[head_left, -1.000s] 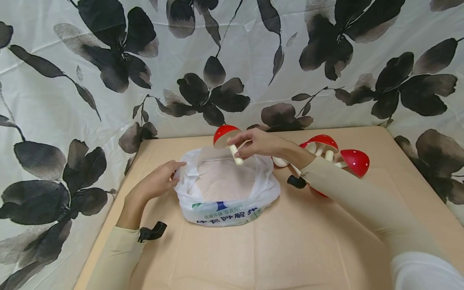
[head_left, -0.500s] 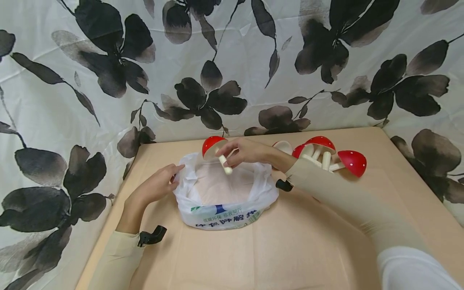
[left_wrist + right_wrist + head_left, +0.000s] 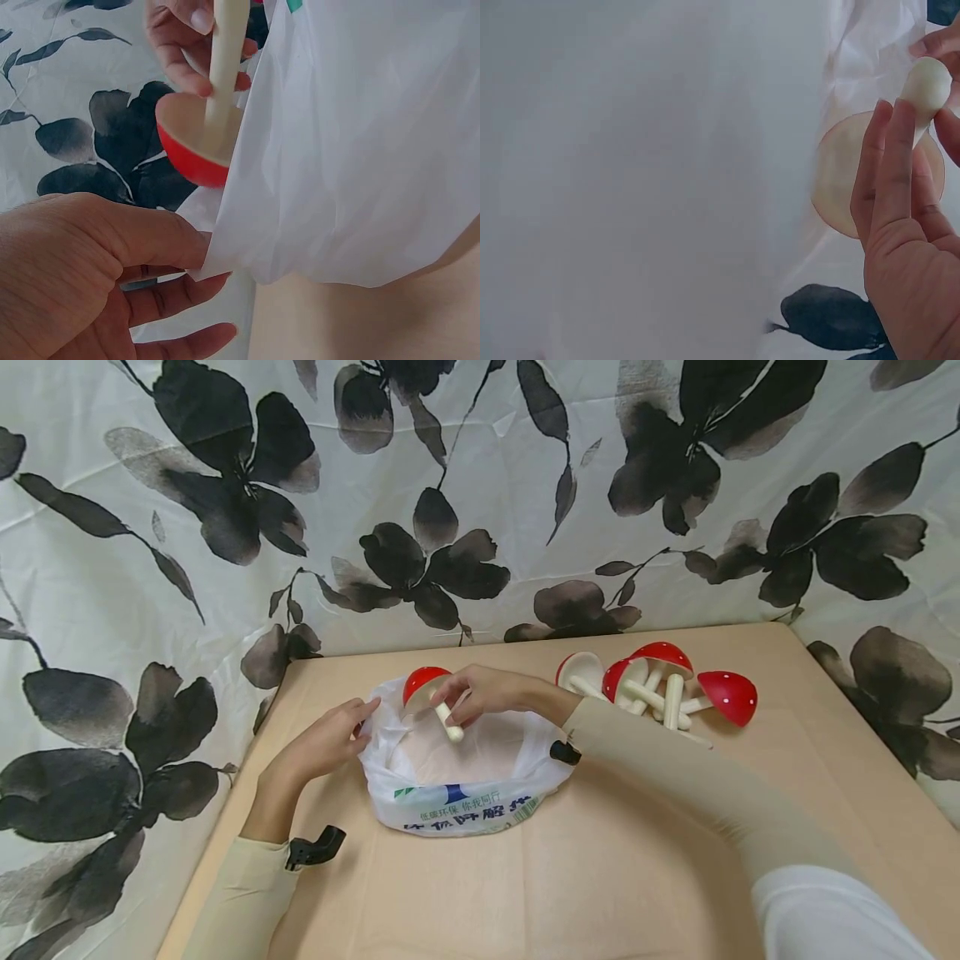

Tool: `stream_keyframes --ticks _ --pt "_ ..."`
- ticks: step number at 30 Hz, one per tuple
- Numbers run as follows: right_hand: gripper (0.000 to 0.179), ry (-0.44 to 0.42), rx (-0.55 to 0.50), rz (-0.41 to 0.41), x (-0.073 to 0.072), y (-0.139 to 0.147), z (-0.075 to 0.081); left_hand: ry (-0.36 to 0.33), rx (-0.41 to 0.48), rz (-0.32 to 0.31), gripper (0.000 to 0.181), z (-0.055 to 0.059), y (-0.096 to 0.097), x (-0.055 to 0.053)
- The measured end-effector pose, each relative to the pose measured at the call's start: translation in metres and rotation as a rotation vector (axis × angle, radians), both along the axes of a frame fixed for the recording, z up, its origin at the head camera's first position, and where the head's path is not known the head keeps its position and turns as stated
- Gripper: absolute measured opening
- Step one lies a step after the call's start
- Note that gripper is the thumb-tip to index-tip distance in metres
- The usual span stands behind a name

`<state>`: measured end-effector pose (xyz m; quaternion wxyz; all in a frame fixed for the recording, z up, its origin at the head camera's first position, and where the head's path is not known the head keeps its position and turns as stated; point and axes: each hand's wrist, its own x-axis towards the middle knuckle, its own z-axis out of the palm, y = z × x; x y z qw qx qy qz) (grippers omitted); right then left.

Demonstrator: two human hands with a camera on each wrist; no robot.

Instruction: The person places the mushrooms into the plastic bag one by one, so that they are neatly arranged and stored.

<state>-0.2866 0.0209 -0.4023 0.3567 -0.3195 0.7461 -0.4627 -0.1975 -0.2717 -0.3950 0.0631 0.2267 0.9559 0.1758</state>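
Note:
A toy mushroom with a white-dotted red cap (image 3: 424,683) and a cream stem (image 3: 225,75) is tilted over the opening of a white plastic bag (image 3: 465,814). My right hand (image 3: 483,692) pinches its stem between thumb and fingers; the right wrist view shows the stem's rounded end (image 3: 928,82) toward the camera. At the bag's left rim, my left hand (image 3: 322,743) pinches the thin plastic between thumb and index finger, while the other fingers extend below, as the left wrist view shows. The bag stands open, printed with green and blue characters on its front.
Several more red-capped toy mushrooms (image 3: 667,685) lie in a cluster at the back right of the wooden table (image 3: 585,893). Behind the table hangs a white cloth (image 3: 555,585) with dark flowers. Each wrist carries a small black camera mount (image 3: 315,846).
My right hand has carried the mushroom left and lower, over the left part of the bag opening. More of the mushroom cluster is uncovered. My left hand stays on the bag rim.

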Motion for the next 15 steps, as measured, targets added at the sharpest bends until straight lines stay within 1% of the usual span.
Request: stream_keyframes --ticks 7,10,15 --pt "0.046 0.022 0.041 0.017 0.0 -0.018 -0.009 -0.013 0.006 0.006 0.056 -0.001 0.0 -0.001" --pt "0.046 0.011 0.036 0.008 -0.001 -0.026 -0.012 -0.01 0.01 0.005 0.057 -0.001 0.0 -0.001" --pt "0.045 -0.044 0.01 -0.02 0.0 -0.036 -0.017 -0.001 0.016 0.007 0.059 -0.002 0.001 -0.002"
